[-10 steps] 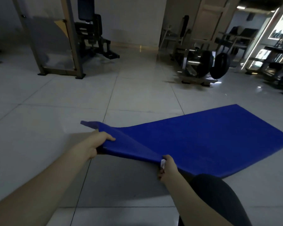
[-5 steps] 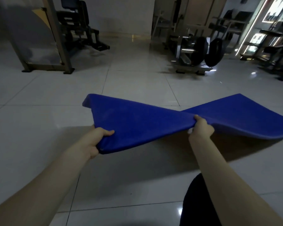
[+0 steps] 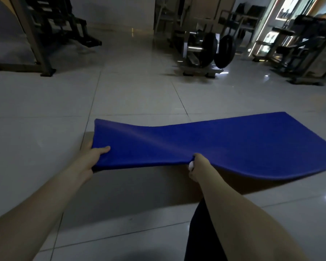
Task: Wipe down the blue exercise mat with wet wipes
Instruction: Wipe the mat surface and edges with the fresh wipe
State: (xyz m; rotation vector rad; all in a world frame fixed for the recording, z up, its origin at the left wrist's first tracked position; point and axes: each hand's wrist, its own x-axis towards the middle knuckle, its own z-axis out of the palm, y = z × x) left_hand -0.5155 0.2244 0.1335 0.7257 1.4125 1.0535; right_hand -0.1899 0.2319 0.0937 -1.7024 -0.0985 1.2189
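Blue exercise mat (image 3: pixel 224 146) sags, near end lifted above the pale tiled gym floor (image 3: pixel 135 95), short of a weight rack (image 3: pixel 201 53); left hand (image 3: pixel 94 157) and right hand (image 3: pixel 199 164) each clasp its edge.

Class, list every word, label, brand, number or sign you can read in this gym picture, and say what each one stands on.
None: no text can be read in this view.
The blue mat shows a plain surface, no print or label.
The lit wall picture at the top right is too blurred to read.
The weight plates are dark; no numbers show.
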